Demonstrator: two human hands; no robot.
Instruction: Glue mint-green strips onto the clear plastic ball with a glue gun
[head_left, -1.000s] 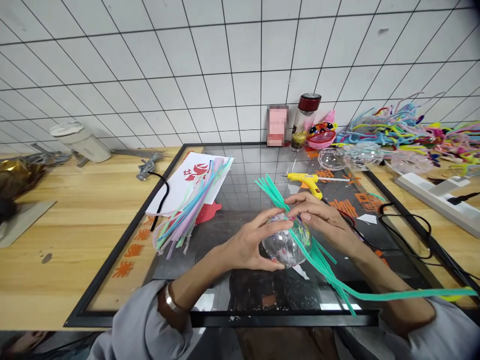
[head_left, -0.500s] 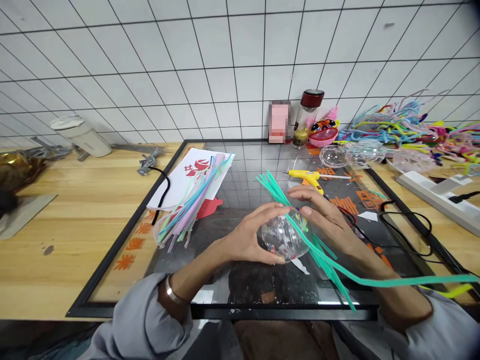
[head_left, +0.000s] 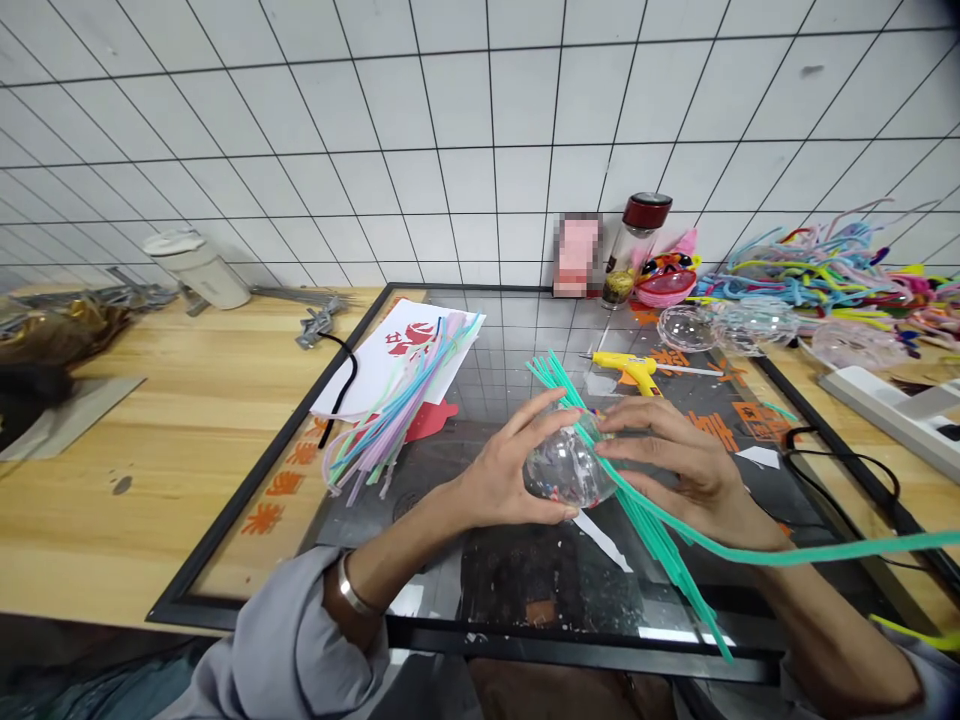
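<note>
My left hand [head_left: 504, 468] wraps its fingers and thumb around a clear plastic ball [head_left: 564, 472] from the left side. Across the ball's right side runs a single green pipe cleaner [head_left: 825, 552], its long end stretching off to the right edge. My right hand [head_left: 686, 462] has its curled fingertips pressed on this pipe cleaner against the ball. Beneath the ball and right hand lies a bundle of green pipe cleaners [head_left: 670, 560] on the dark glass board. Some small coloured bits show at the ball's top, too small to name.
A yellow glue gun [head_left: 627, 368] lies behind my right hand. Pastel pipe cleaners [head_left: 401, 400] rest on white paper [head_left: 375, 345] at left. A jar [head_left: 636, 245], a phone-like pink object [head_left: 577, 255], clear balls [head_left: 754, 325] and a white power strip [head_left: 892, 405] stand beyond.
My right hand has come down and closer over the ball, its fingers now bunched on the green pipe cleaner. The left hand keeps its hold. The view has shifted slightly.
</note>
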